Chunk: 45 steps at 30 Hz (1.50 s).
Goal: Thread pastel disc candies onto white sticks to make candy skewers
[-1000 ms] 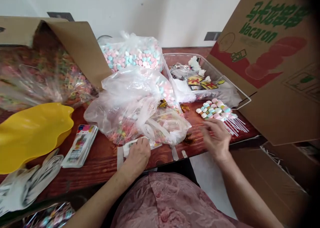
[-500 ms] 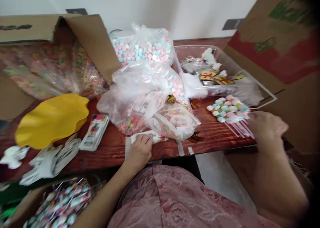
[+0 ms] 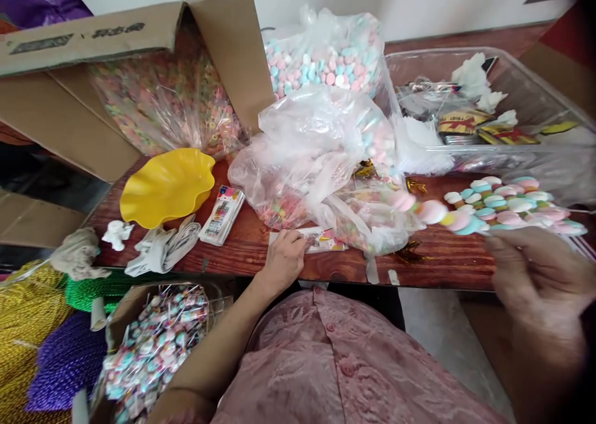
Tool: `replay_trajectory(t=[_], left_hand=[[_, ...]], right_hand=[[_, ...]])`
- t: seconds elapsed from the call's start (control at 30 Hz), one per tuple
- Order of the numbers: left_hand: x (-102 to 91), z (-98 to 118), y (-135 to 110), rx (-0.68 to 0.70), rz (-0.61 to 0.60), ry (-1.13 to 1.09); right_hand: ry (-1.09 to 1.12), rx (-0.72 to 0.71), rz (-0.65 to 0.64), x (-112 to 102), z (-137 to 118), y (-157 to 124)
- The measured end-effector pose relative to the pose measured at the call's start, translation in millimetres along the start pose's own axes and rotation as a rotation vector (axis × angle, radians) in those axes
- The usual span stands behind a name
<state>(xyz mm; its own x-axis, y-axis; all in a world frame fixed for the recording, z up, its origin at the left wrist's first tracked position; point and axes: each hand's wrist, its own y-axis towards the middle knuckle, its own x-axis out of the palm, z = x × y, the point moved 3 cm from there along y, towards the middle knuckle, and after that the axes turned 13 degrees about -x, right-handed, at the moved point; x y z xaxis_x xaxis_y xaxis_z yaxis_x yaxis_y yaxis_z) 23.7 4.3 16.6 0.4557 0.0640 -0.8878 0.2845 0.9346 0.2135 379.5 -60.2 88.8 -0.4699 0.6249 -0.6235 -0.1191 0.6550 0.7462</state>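
The desk carries bags at its middle and piled skewers towards its right end. The blurred right hand has its fingers closed on one marshmallow stick, raised over the desk. The left hand curls its fingers over a packet near the front edge; whether they grip, I cannot tell.
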Motion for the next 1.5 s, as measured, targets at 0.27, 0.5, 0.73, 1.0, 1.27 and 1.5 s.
replay_trajectory(t=[0.27, 0.5, 0.73, 1.0, 1.27, 1.5], left_hand=[[8.2, -22, 12, -0.175, 0.002, -0.42], [8.1, -26, 14, -0.189, -0.014, -0.497], [8.7, -27, 14, -0.161, -0.018, -0.487], [8.3, -25, 11, -0.021, 0.041, -0.443], [11.2, -25, 12, 0.057, 0.002, -0.372], [4.8, -20, 12, 0.045, 0.008, -0.335]], right_hand=[[0.243, -0.257, -0.164, 33, -44, 19], [0.202, -0.445, -0.27, 36, -51, 22], [0.115, -0.487, -0.341, 39, -54, 11], [0.024, -0.59, -0.342, 41, -67, 8], [0.014, -0.673, -0.329, 66, -91, 16], [0.079, -0.646, -0.334, 72, -82, 18]])
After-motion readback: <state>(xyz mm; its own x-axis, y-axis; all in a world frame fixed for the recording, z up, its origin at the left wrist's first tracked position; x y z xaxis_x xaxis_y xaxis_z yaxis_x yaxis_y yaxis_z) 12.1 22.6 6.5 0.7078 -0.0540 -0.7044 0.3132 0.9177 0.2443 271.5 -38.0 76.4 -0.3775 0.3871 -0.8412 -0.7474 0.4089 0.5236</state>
